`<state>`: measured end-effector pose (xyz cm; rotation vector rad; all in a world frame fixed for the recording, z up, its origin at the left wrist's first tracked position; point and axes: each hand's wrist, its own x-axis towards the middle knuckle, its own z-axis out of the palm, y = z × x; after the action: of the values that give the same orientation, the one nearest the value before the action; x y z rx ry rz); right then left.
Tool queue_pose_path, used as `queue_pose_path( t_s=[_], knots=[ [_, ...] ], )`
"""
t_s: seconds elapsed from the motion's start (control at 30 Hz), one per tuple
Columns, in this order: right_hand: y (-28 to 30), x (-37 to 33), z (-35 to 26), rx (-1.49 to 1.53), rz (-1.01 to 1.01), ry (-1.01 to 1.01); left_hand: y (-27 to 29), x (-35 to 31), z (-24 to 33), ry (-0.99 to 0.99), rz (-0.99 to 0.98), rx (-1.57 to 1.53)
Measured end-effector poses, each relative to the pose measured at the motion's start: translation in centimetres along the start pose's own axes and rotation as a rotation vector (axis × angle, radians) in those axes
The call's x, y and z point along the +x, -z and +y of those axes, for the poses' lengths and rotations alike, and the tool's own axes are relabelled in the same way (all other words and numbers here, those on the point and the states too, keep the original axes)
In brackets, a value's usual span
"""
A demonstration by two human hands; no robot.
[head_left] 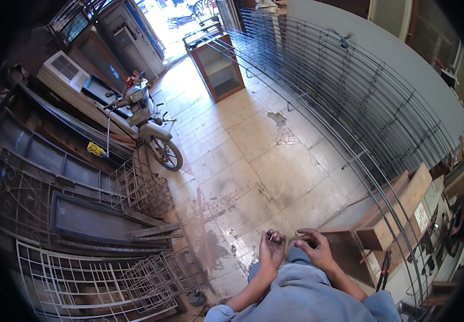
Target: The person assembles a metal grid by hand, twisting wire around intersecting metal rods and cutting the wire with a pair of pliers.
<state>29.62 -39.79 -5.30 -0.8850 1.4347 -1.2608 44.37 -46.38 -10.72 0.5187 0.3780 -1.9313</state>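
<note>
My left hand point(272, 250) is in front of my body, palm up, with its fingers curled in. Something small and thin shows at its fingertips, too small to name. Close beside it is my right hand point(318, 250), its fingers bent and the thumb apart from the forefinger, with nothing visible between them. The two hands do not touch. To the right of my right hand stands a wooden cabinet point(344, 241) with long steel rods point(374, 185) passing over it. Pincers with dark and red handles point(385, 271) hang near the cabinet's near edge.
Long welded rod frames point(361, 102) lean along the right wall. A glass-fronted cabinet point(218, 70) stands near the bright doorway. On the left are a parked motorcycle point(146, 121), window frames point(100, 222) and metal grilles point(87, 282). The tiled floor point(232, 161) has broken patches.
</note>
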Motion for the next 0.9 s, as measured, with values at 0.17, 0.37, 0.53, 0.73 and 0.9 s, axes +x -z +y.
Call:
queue_pose_path(
  t_s=[0.17,0.37,0.53,0.73,0.9],
  knots=[
    [-1.9,8.4,-0.8,0.225,-0.307,-0.129,-4.4,4.9,2.6,-0.097,-0.003,-0.091],
    [-4.2,21.3,-4.7,0.312,-0.202,-0.031,-11.1,13.5,5.2,-0.140,-0.009,0.179],
    [-1.7,30.5,-7.1,0.131,0.005,0.273,-17.6,19.1,6.3,-0.134,-0.103,0.973],
    [2.0,33.6,-10.1,-0.181,0.016,0.338,-22.3,24.3,4.7,-0.462,-0.788,2.176],
    [1.7,29.2,-7.4,0.020,0.521,0.201,-23.3,26.3,1.6,0.304,-0.665,1.890]
  ],
)
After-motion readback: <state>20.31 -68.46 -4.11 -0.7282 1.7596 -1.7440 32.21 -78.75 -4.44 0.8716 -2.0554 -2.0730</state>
